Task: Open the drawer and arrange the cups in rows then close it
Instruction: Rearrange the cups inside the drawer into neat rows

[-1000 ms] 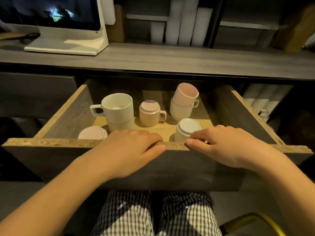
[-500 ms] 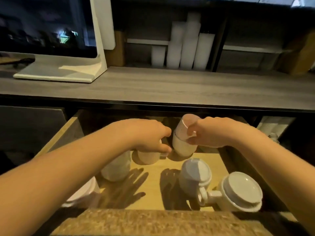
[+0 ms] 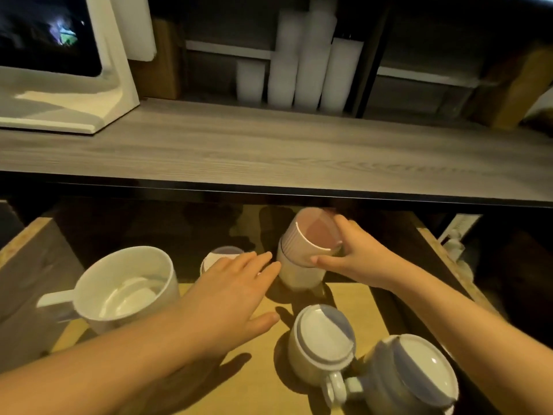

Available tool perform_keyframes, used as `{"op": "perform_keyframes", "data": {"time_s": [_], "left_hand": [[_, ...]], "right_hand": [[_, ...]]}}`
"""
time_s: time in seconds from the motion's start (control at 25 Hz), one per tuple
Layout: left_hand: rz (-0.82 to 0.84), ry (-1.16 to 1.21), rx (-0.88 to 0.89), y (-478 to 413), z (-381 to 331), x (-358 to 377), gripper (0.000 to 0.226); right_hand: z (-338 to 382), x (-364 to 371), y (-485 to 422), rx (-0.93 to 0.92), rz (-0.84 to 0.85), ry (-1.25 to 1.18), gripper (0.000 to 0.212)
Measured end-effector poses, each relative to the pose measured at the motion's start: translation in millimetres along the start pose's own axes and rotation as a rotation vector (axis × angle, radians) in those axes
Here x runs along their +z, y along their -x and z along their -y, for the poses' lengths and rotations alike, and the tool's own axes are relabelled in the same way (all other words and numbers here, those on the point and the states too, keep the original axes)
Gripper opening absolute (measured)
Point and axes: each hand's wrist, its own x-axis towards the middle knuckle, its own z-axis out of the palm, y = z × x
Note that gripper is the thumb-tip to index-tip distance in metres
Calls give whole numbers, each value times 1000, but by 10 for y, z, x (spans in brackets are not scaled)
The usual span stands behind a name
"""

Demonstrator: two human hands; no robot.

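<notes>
The wooden drawer (image 3: 33, 250) is pulled out, with several cups on its floor. My right hand (image 3: 356, 259) grips a pink cup (image 3: 311, 238), tilted on top of a cream cup (image 3: 296, 275) at the back. My left hand (image 3: 233, 292) hovers flat with fingers spread, just left of that stack and over a small upside-down cup (image 3: 218, 254). A large white mug (image 3: 125, 289) stands upright at the left. Two upside-down white cups (image 3: 321, 339) (image 3: 413, 372) sit at the front right, handles touching.
A grey wooden countertop (image 3: 269, 151) overhangs the back of the drawer. On it stands a white monitor base (image 3: 59, 106) at the left. Stacks of white paper cups (image 3: 302, 64) fill the shelf behind.
Both hands left the drawer's front edge and reached in. My right hand has tilted the pink cup on its stack. My left hand let go of the small cup and opened.
</notes>
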Motion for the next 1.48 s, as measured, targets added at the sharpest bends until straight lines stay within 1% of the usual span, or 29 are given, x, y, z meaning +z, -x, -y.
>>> {"op": "perform_keyframes", "data": {"time_s": [0.04, 0.12, 0.2, 0.28, 0.4, 0.6, 0.76, 0.88, 0.96, 1.04, 1.12, 1.2, 1.28, 1.36, 1.48], "left_hand": [[4, 6, 0, -14, 15, 29, 72], [-1, 31, -18, -14, 51, 60, 72], [-15, 65, -45, -10, 68, 51, 73], [-41, 80, -55, -14, 82, 27, 74], [-58, 99, -76, -14, 97, -3, 75], [-142, 84, -75, -9, 92, -54, 79], [-165, 126, -85, 24, 91, -128, 81], [-186, 95, -69, 21, 118, -163, 83], [-186, 104, -63, 21, 128, -154, 85], [-194, 173, -65, 27, 122, -135, 88], [-221, 335, -49, 24, 106, -112, 94], [-278, 562, -25, 4, 88, -90, 98], [-321, 706, -44, 7, 42, -64, 99], [-357, 729, -74, 15, -10, -44, 97], [-400, 712, -82, 6, 0, -45, 93]], "right_hand": [[-20, 42, -13, -20, -24, -71, 73], [-67, 112, -41, -32, -99, -80, 74], [-92, 147, -67, -25, -112, -62, 75], [-89, 133, -80, -28, -109, -108, 78], [-95, 96, -52, -71, -179, 14, 88], [-106, 104, 12, -116, -264, 32, 87], [-68, 93, 65, -101, -253, 6, 86], [25, 73, 135, -84, -240, -14, 85], [126, 29, 197, -89, -213, 25, 85], [282, -1, 284, -120, -186, 64, 84], [462, 20, 366, -142, -182, 50, 80], [584, 70, 419, -125, -191, -46, 76], [635, 115, 455, -87, -185, -162, 72], [645, 150, 479, -62, -173, -224, 70], [647, 146, 467, -62, -120, -206, 68]]}}
